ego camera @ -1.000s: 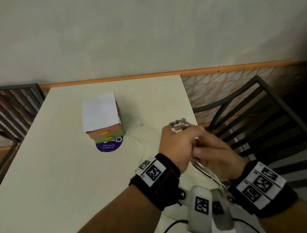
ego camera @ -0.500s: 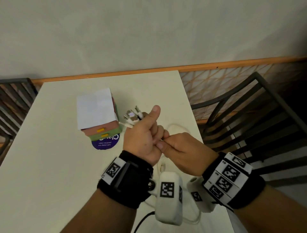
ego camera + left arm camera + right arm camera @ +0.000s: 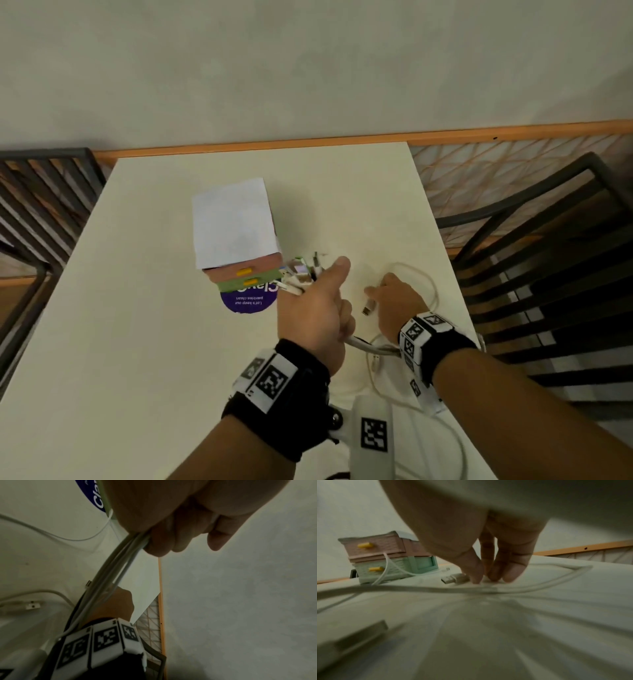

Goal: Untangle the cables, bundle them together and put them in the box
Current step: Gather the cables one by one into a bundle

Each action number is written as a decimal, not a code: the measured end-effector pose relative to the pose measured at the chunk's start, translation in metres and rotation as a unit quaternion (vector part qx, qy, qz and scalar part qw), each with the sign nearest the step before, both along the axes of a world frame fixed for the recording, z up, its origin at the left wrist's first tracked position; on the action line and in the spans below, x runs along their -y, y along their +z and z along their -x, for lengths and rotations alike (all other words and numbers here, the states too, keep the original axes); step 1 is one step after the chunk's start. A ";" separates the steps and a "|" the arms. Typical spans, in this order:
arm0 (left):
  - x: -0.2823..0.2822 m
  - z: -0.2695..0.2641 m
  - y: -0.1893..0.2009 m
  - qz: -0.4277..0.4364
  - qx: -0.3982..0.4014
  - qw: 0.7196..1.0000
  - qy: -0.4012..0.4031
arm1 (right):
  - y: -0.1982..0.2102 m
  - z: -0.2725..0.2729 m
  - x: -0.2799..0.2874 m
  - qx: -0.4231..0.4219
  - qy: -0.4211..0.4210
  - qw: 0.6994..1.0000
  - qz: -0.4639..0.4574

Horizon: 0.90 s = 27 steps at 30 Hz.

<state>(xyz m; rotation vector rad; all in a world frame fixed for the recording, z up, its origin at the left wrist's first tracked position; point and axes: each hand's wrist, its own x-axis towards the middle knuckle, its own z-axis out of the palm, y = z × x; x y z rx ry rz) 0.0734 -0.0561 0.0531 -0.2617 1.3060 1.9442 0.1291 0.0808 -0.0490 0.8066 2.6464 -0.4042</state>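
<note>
Several white cables (image 3: 368, 346) run through the left hand (image 3: 315, 315), whose fingers are curled tight round them in a fist with the thumb up; the left wrist view shows the strands (image 3: 118, 561) leaving the fist side by side. Their plugs (image 3: 301, 274) stick out of the top of the fist, close to the front of the box (image 3: 239, 246).

The right hand (image 3: 397, 305) is lowered to the table (image 3: 137, 342) just to the right of the left one. In the right wrist view its thumb and fingertips (image 3: 476, 573) come together at the table top, right behind a flat metal plug (image 3: 452, 578) that lies there; whether they already pinch the plug's cable I cannot tell. A loose loop of cable (image 3: 428, 287) lies on the table around the far side of this hand, and more slack trails toward the near edge.

The box is a small chest with two drawers, pink above green, each with a yellow handle (image 3: 363, 545), both pushed in. A white sheet (image 3: 233, 219) covers its top, and a round purple sticker (image 3: 248, 299) shows under its front edge. Dark slatted chairs (image 3: 548, 257) stand at both sides of the table.
</note>
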 end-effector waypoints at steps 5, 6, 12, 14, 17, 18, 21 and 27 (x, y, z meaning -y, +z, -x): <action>0.004 0.009 -0.008 0.008 0.003 1.000 0.009 | -0.006 0.002 0.004 0.010 0.016 0.995 -0.099; 0.005 0.011 -0.010 0.010 0.007 1.000 0.014 | -0.006 0.000 0.005 0.017 0.025 0.993 -0.111; 0.009 0.016 -0.017 0.010 -0.003 1.000 0.022 | 0.031 -0.007 -0.005 -0.189 -0.109 0.960 0.175; 0.007 0.016 -0.015 0.003 -0.017 1.000 0.016 | 0.062 -0.007 -0.002 -0.273 -0.110 0.934 0.201; 0.001 0.015 -0.012 -0.029 -0.060 0.998 -0.003 | 0.102 -0.007 0.015 -0.324 -0.026 0.918 0.226; -0.001 0.014 -0.011 -0.035 -0.075 0.997 -0.012 | 0.109 -0.006 0.021 -0.327 0.002 0.916 0.232; -0.010 0.006 -0.008 -0.023 -0.099 0.995 -0.021 | 0.117 -0.006 0.030 -0.337 0.042 0.912 0.230; -0.020 -0.003 0.003 0.046 -0.084 0.995 0.013 | 0.111 -0.015 0.024 -0.381 0.037 0.877 0.289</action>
